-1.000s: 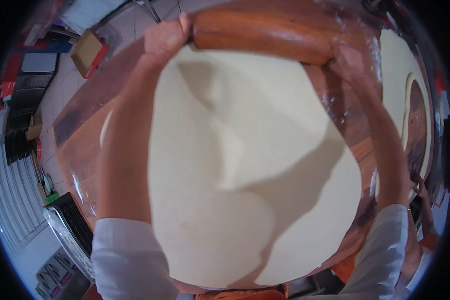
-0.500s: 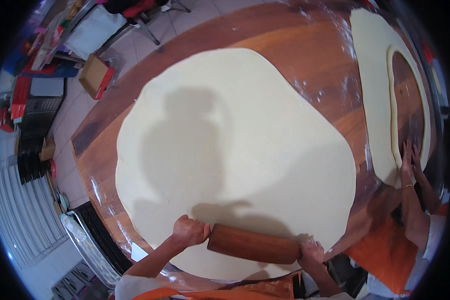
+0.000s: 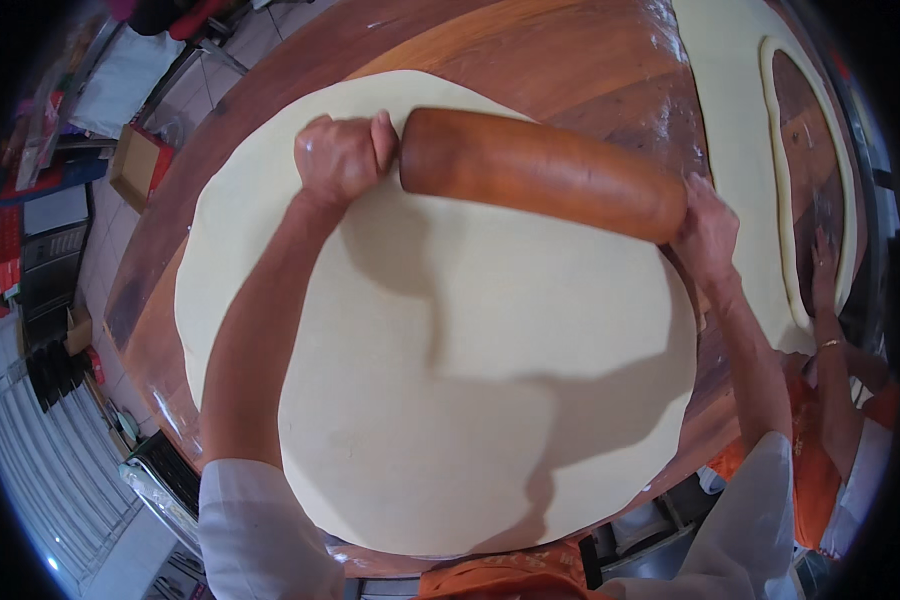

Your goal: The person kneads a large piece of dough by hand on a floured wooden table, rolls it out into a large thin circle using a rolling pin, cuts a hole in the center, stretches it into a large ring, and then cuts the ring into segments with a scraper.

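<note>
A thick brown wooden rolling pin stretches between my two hands, over the far part of a big pale sheet of dough. My left hand is wrapped round the pin's left handle. Round the handle at its other end close the fingers of my right hand. The pin tilts down to the right and its right end reaches past the dough's edge. Whether it presses on the dough or is lifted off it, I cannot tell. Both arms reach far out, casting shadows on the sheet.
The dough lies on a large wooden table dusted with flour. At the right, a co-worker's hand rests near a second long dough sheet, with a rolled dough loop. A red-edged cardboard box stands on the floor at left.
Both my hands have pushed the rolling pin away from me, from the dough's near edge to its far part. The co-worker's hands have shifted slightly at the right.
</note>
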Tool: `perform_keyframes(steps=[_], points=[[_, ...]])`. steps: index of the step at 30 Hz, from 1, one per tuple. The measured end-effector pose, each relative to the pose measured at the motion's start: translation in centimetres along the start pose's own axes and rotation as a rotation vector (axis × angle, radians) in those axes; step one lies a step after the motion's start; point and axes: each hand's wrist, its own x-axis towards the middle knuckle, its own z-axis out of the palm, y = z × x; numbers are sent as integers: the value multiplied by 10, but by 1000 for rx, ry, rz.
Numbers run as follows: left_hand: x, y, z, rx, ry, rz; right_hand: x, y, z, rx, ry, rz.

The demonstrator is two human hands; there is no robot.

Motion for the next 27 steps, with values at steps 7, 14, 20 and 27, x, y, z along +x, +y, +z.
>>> perform_keyframes(steps=[7,14,20,27], points=[[67,-18,36,239,-309,-258,93,61,26,-122,13,16],[-34,57,-92,32,-391,-132,-86,0,-38,-57,-142,50],[-166,182,-200,-172,-1529,-214,-372,-108,-69,378,-756,217],[-139,155,-110,-324,-467,92,-324,-71,-60,256,-660,323]])
